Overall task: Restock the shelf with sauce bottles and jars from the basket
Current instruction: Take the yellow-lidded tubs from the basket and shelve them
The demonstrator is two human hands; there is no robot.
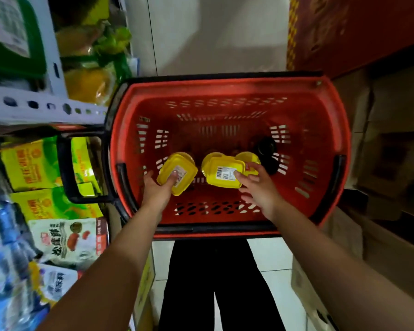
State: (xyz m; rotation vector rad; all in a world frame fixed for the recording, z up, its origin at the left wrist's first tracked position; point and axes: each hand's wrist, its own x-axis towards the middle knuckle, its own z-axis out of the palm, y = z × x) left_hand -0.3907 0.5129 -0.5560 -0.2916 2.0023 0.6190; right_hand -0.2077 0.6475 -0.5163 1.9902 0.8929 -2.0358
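Inside basket (225, 86) | 3 yellow jars (222, 174), 1 black cap (266, 146) | L hand (154, 189) grips 1 | R hand (258, 187) pinches 1

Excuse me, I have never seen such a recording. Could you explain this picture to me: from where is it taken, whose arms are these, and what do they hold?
There is no machine here: a person works with two bare hands. The one picture comes from a camera worn on the person's head and looking down, so both arms reach in from below. Under them stands a red plastic shopping basket with slotted walls. The left hand grips the left yellow-lidded jar, thumb on its label. The right hand grips the middle yellow-lidded jar likewise. A third yellow-lidded jar and a black round cap lie behind. The shelf with bright food packets is on the left.
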